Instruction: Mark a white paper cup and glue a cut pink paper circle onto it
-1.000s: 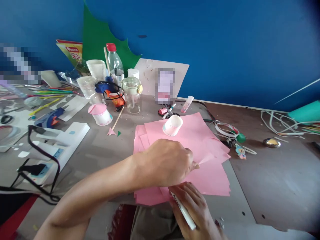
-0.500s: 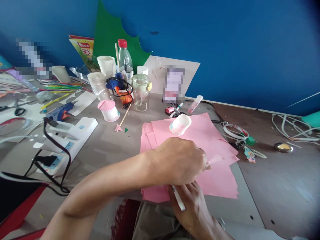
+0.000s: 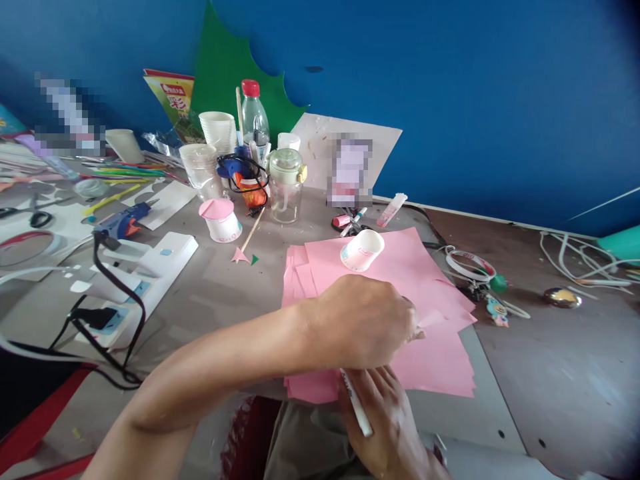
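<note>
My left hand [image 3: 367, 323] reaches in from the left and is closed in a fist above a stack of pink paper sheets [image 3: 440, 360]. Its fingertips point right and away from me, and whatever they grip is hidden. Below and partly behind it, my right hand [image 3: 383, 413] is closed around a white marker [image 3: 357, 403], whose back end points toward me. The marker's tip is covered by my left hand. Just beyond my left hand, a small white paper cup [image 3: 362, 251] stands on the pink sheets.
Left of the sheets are a cup with a pink lid [image 3: 220, 220], a pink star on a stick [image 3: 241, 255] and a power strip [image 3: 150, 280]. Behind stand a lidded jar [image 3: 286, 187] and a bottle [image 3: 255, 120]. Bracelets [image 3: 470, 262] and a shiny metal object [image 3: 563, 297] lie right.
The marker's back end has swung slightly down toward me, and my right hand has shifted a little with it. My left hand stays almost in place. The whole view has moved slightly.
</note>
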`<state>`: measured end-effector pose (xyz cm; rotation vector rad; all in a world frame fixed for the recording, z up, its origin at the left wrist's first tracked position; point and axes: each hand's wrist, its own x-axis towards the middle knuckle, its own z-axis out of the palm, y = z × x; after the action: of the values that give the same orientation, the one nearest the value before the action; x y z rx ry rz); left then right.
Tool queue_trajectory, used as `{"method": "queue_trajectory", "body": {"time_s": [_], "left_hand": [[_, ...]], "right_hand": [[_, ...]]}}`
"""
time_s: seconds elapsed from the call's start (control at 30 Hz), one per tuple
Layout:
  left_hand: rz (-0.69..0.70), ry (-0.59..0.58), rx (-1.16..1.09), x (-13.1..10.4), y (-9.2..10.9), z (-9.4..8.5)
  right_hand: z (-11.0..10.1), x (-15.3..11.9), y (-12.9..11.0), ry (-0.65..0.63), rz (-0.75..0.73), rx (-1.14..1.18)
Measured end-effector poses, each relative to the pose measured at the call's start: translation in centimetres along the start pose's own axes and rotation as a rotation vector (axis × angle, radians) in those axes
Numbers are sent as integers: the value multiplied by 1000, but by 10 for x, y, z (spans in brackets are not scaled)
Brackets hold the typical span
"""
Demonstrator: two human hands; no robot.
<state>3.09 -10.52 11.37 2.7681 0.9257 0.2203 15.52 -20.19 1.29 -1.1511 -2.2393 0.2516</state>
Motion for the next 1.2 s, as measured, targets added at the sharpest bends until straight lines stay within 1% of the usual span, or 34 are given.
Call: {"method": "queue_trajectory", "body": {"time_s": [0.17, 0.33, 0.5, 0.6, 0.67, 0.8, 0.87, 0.93, 1.03, 1.1, 1.2], "left_hand": [[-2, -8, -11, -1, 2, -3], [-6, -22, -13, -2, 1, -4], [8, 11, 8, -2, 0, -2], [-1, 3, 2, -2, 0, -2], [-10, -9, 4, -1, 1, -4], [-29, -47, 7, -1, 2, -8], [-53, -61, -8, -1, 2, -10], [-83, -77, -24, 0, 1, -11], [-112, -92, -45, 1, -1, -11], [-126, -79, -74, 3, -3, -11], [-132, -89, -147, 6, -4, -12]], "right_hand": [[-10, -18, 6, 19, -44, -11], [-24, -33, 20, 14, -24, 59], [-42, -30, 35, -10, 35, 155], [-52, -28, 46, 4, 115, 179], [-57, -30, 53, 62, 198, 179], [-66, -33, 58, 307, 397, 250], [-69, -31, 57, 387, 429, 315], [-71, -24, 58, 377, 397, 354], [-68, -7, 63, 267, 312, 330], [-61, 8, 67, 211, 253, 294], [-43, 30, 70, 182, 157, 281]]}}
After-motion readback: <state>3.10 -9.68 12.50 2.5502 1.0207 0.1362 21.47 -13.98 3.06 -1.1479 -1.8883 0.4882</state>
